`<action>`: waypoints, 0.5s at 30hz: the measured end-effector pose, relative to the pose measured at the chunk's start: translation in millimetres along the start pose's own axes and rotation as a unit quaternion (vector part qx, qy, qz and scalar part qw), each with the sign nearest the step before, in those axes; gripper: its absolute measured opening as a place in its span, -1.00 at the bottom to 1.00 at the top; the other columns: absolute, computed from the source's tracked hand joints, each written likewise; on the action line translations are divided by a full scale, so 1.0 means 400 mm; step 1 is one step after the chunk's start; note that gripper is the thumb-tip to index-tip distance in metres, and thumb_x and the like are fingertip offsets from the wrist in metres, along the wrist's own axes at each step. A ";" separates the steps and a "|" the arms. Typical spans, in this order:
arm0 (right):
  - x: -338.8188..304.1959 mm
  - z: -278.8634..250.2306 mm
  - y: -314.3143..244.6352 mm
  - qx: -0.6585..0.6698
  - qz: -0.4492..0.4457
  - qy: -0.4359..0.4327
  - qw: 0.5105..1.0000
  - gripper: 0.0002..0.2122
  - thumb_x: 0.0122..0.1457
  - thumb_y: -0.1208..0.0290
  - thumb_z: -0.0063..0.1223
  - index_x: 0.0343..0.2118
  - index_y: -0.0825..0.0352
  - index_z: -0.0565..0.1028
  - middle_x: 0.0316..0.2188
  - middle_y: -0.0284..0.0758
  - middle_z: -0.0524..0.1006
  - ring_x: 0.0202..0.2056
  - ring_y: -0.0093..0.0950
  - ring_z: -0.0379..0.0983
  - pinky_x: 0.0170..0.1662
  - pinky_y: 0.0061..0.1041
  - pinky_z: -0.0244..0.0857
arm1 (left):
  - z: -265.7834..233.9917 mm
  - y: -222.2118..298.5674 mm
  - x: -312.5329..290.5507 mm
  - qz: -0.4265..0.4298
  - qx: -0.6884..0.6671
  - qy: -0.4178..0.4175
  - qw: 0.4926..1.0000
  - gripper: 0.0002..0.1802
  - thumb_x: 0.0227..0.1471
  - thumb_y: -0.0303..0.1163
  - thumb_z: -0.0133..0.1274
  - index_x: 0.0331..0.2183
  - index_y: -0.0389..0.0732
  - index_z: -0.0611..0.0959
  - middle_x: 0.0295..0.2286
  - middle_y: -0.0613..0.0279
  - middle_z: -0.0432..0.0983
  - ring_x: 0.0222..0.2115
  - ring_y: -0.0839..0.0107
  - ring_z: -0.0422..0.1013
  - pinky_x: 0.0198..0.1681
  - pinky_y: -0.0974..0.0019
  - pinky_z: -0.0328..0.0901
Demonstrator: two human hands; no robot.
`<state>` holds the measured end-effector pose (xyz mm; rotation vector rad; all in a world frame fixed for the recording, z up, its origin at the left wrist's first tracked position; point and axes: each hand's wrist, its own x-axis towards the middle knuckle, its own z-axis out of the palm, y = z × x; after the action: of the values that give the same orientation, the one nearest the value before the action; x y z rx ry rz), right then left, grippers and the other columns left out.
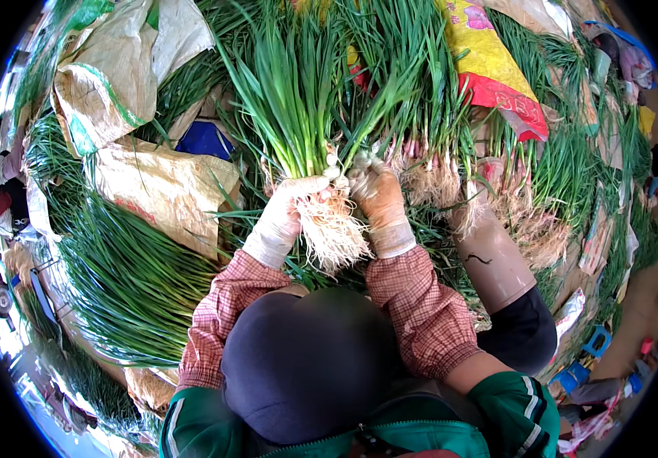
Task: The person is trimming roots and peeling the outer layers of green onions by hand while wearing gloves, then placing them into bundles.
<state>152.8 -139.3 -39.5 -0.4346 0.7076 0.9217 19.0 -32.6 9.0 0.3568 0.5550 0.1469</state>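
Observation:
My gloved left hand is closed round the lower stalks of a thick bunch of green garlic. Its leaves point away from me, and the pale, tangled roots hang toward me below the fingers. Small white bulb ends show at the bunch's right side. Right beside them, my gloved right hand has its fingers curled at the base of a separate leafy stalk that slants up to the right. Its fingertips are partly hidden, but they look pinched on that stalk.
More rooted garlic stalks lie at the right, by my muddy boot. A large leafy heap fills the left. Woven sacks, a yellow-and-red sack and a blue piece lie around. Blue stools and people are at the far right.

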 end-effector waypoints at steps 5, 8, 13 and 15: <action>-0.005 0.050 -0.019 -0.219 -0.022 -0.169 0.961 -0.79 0.34 0.33 -0.13 -0.16 0.38 0.44 -0.35 -0.36 0.52 -0.40 -0.51 0.45 -0.37 -0.53 0.35 | 0.021 0.004 -0.013 -0.035 -0.083 0.020 0.996 -0.56 -0.10 -0.50 0.12 -0.10 -0.40 0.54 -0.26 -0.03 0.56 -0.24 0.18 0.51 -0.14 0.15 0.42; -0.002 0.039 -0.006 -0.243 0.031 -0.215 0.945 -0.75 0.29 0.26 -0.06 -0.13 0.35 0.47 -0.44 -0.38 0.52 -0.47 -0.47 0.49 -0.40 -0.53 0.41 | 0.014 -0.001 -0.007 0.056 -0.002 0.022 0.998 -0.55 -0.11 -0.49 0.11 -0.10 -0.41 0.53 -0.25 -0.03 0.57 -0.23 0.16 0.50 -0.12 0.17 0.41; 0.083 -0.014 0.011 -0.105 -0.005 -0.096 0.990 -0.85 0.27 0.49 -0.17 -0.22 0.38 0.45 -0.49 -0.36 0.46 -0.56 -0.52 0.33 -0.50 -0.53 0.29 | -0.001 0.004 -0.018 -0.017 -0.024 0.013 0.999 -0.49 -0.12 -0.45 0.15 -0.06 -0.33 0.50 -0.27 -0.01 0.54 -0.27 0.18 0.49 -0.13 0.20 0.39; 0.092 -0.014 -0.002 0.146 0.026 -0.062 0.987 -0.85 0.27 0.55 -0.26 -0.25 0.42 0.40 -0.53 -0.35 0.40 -0.63 -0.56 0.19 -0.58 -0.55 0.20 | 0.004 0.005 -0.032 -0.010 -0.044 -0.022 0.999 -0.49 -0.14 -0.46 0.18 -0.07 -0.33 0.50 -0.27 0.03 0.53 -0.27 0.16 0.48 -0.14 0.21 0.40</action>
<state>166.4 -122.3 -69.6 -0.0987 0.7294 0.8702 9.1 -34.0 17.2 0.2678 0.5069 0.1445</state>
